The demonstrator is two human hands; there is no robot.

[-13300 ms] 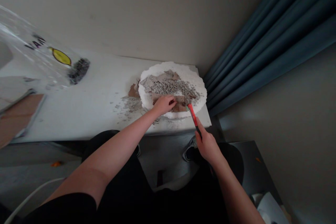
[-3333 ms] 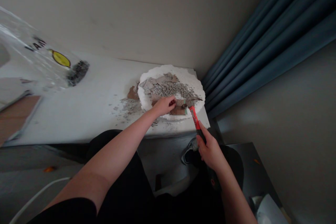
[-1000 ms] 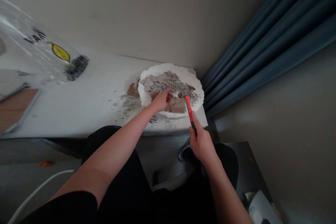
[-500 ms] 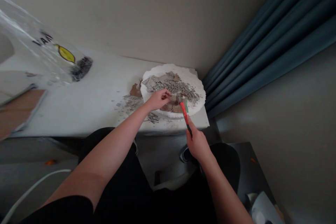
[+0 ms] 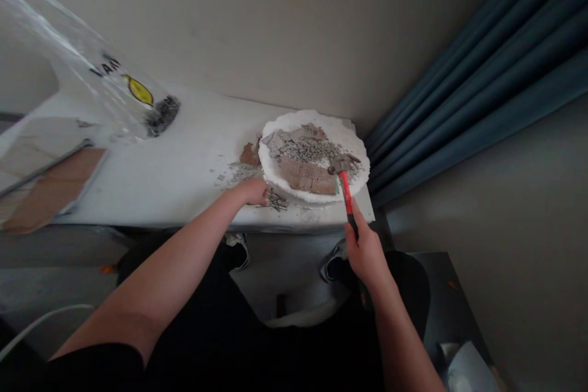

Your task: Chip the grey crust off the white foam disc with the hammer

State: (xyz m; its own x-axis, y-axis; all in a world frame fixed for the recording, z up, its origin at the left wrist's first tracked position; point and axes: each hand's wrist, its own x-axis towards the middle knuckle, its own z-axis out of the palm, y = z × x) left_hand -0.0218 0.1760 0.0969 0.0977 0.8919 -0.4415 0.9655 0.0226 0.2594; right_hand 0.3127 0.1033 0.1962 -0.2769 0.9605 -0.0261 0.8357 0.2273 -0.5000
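Note:
My right hand (image 5: 366,248) is wrapped round the black grip of a hammer (image 5: 346,184) with a red shaft; its metal head is over the right part of a thick, round white slab (image 5: 362,174) with a ragged edge. On the slab lies a brown board piece (image 5: 305,175) with rows of small marks, a green strip (image 5: 337,186) at its right end. Grey broken chips (image 5: 305,146) cover the area behind it. Left of the slab, my left hand (image 5: 253,192) reaches down to a small pile of nails (image 5: 277,199), its fingers curled and partly hidden.
A brown fragment (image 5: 249,154) and grey crumbs lie left of the slab on the white table (image 5: 193,177). Farther left are a clear plastic bag (image 5: 138,92) with dark contents and a brown flat piece (image 5: 59,190). A blue curtain (image 5: 459,73) hangs on the right.
My left hand has moved from the brown board piece left and down to the nails. The hammer has shifted right, off the board piece. The view has turned slightly.

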